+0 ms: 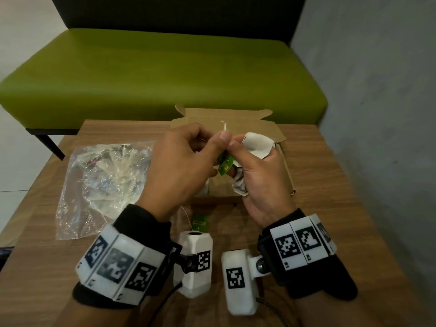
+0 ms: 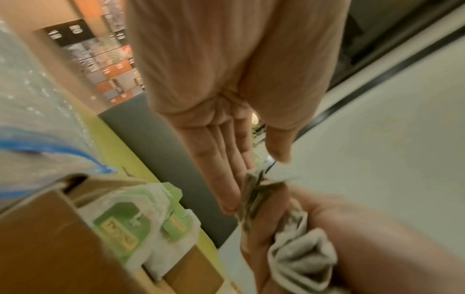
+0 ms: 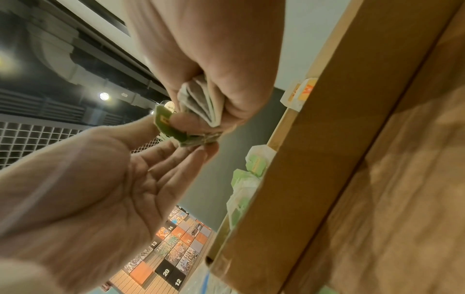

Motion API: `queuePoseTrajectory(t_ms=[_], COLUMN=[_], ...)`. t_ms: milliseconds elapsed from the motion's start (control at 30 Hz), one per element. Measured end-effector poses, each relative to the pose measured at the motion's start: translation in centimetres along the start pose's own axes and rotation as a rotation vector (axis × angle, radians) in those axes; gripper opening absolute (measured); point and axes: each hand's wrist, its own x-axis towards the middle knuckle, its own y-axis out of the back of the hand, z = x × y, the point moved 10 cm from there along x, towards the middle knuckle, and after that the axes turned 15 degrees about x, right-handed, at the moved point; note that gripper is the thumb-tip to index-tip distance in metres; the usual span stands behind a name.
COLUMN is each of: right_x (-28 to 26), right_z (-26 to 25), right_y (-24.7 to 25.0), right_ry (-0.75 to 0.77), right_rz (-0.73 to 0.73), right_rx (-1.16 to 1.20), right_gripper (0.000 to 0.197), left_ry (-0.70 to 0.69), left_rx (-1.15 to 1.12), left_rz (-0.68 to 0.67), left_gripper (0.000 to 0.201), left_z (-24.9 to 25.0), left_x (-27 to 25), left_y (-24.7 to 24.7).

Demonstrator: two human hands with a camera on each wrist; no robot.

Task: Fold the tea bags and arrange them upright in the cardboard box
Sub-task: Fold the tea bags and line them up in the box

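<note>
Both hands hover over the open cardboard box (image 1: pixel 287 171). My right hand (image 1: pixel 257 171) grips a folded tea bag (image 1: pixel 256 143), whose grey pouch (image 3: pixel 198 103) is bunched in the fist. Its green tag (image 1: pixel 225 165) sticks out between the two hands. My left hand (image 1: pixel 223 138) pinches the white string end (image 1: pixel 224 127) between thumb and forefinger, while its other fingers lie fairly straight under the bag (image 2: pixel 251 199). In the left wrist view, several tea bags with green tags (image 2: pixel 120 228) stand upright inside the box (image 2: pixel 50 238).
A crumpled clear plastic bag (image 1: pixel 106 180) holding more tea bags lies left of the box on the wooden table (image 1: pixel 330 208). One loose green tag (image 1: pixel 199 223) lies near the table's front. A green bench (image 1: pixel 165 74) stands behind, and a grey wall (image 1: pixel 377 90) is on the right.
</note>
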Motion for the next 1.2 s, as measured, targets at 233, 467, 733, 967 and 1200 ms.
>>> queuePoseTrajectory(t_ms=[233,467,733,967,1200], right_x=[0.1,-0.4,-0.3,0.4,2.0], right_z=[-0.4,-0.9,-0.7,-0.5,-1.0], right_y=[-0.2,-0.9,-0.4,1.3,3.1], right_ry=[-0.061,-0.123,-0.069,-0.142,-0.140], right_rz=[-0.059,-0.169,-0.164,-0.042,-0.035], right_rx=[0.028,-0.143,-0.424,-0.360,-0.716], right_gripper=[0.017,0.003,0.010,0.012,0.012], left_ry=[0.171,0.140,0.092,0.197,0.165], left_rx=[-0.419,-0.449,-0.263,-0.233,0.488], left_rz=[0.003,0.073,0.015,-0.059,0.069], left_gripper=[0.009,0.012,0.010,0.024,0.010], left_z=[-2.0,-1.9,-1.7,-3.0,-5.8], left_x=[0.4,0.5,0.4,0.5,1.0], left_y=[0.2,1.2,0.2,0.8,3.0])
